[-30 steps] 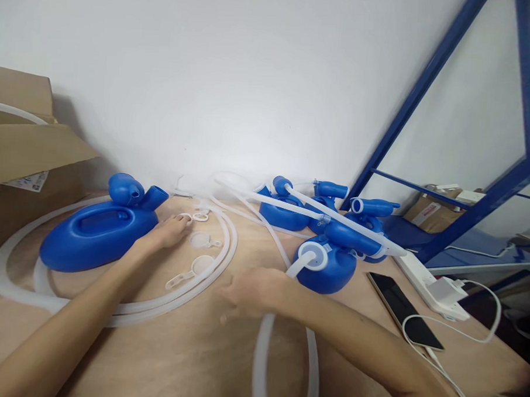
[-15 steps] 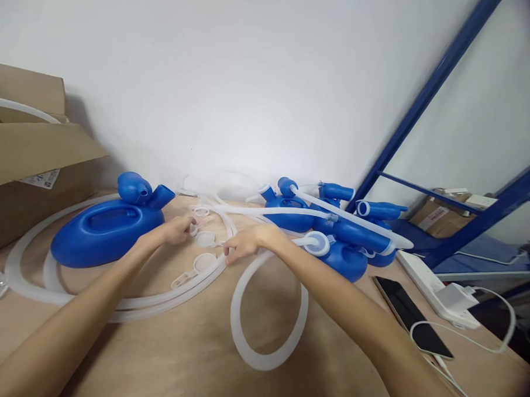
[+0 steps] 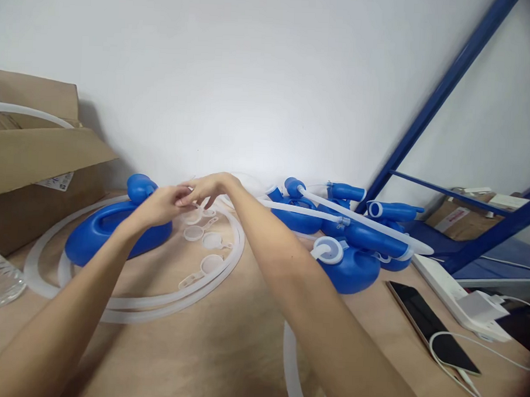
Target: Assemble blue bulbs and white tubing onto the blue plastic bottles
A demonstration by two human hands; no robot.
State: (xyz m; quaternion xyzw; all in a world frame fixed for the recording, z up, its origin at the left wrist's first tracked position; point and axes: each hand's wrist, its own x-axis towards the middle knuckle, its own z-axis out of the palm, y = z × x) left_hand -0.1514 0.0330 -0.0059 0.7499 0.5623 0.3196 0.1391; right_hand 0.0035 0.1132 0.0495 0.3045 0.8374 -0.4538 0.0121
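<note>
My left hand (image 3: 164,204) is closed, its fingertips meeting those of my right hand (image 3: 203,190) above the small white caps. What it holds, if anything, is too small to name. My right hand has its fingers bent and partly spread, with a pale, blurred cap (image 3: 191,214) just under it; whether it touches that cap is unclear. Several translucent white caps with straps lie below on the table, among them one round cap (image 3: 212,240). Behind my left wrist stands a blue bottle (image 3: 94,238) with a handle. White tubing (image 3: 164,302) loops around the caps and bottle.
Several blue bottles (image 3: 353,272) with white tubes are piled at the right. Nearby lie a phone (image 3: 430,325) and a power strip (image 3: 449,294) with a cable. An open cardboard box (image 3: 40,206) and a clear plastic bottle (image 3: 0,280) are at the left. A blue metal frame (image 3: 436,106) rises at the right.
My right hand has moved left and up from the tubing to meet my left hand. My left hand has lifted a little and moved left. The view has shifted slightly.
</note>
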